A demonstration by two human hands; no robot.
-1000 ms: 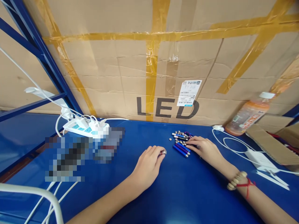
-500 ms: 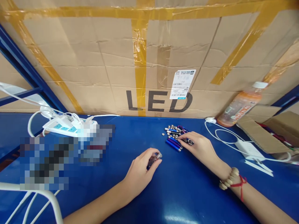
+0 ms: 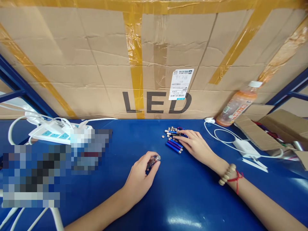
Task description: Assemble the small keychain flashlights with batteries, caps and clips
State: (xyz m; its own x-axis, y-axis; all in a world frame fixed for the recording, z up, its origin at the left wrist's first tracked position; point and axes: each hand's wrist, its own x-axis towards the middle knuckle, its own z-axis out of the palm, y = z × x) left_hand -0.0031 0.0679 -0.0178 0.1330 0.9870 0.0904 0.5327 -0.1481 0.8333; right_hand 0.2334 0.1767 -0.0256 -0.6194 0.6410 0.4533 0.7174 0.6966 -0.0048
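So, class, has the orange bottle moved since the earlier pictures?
No. The orange bottle still leans against the LED carton beside the white cable; only the camera has shifted.

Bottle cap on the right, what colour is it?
White cap on an orange bottle, clearest in the head view.
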